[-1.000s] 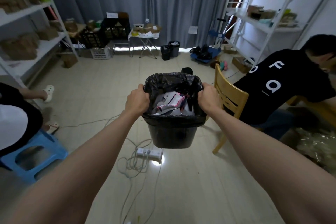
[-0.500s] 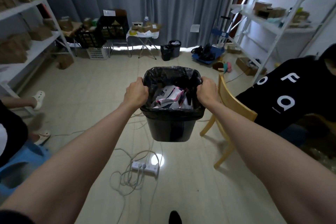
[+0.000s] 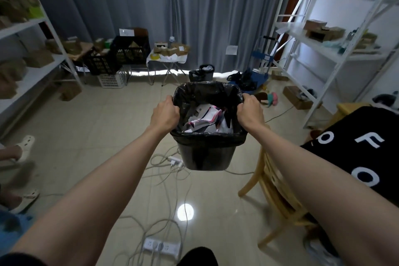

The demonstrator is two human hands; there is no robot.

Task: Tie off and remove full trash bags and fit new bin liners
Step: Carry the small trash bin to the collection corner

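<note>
I carry a black trash bin in the air at arm's length, above the floor. A black liner bag is folded over its rim, and crumpled white and pink paper waste lies inside. My left hand grips the left rim and my right hand grips the right rim, fingers curled over the liner on both sides.
Power strips and loose cables lie on the tiled floor below. A wooden chair with a seated person in a black shirt is at right. Two more small bins stand by the curtain. Shelving lines both sides; a person's feet at left.
I have walked forward with the bin held in both hands. The chair and seated person slid further to the right, and the far bins are nearer.
</note>
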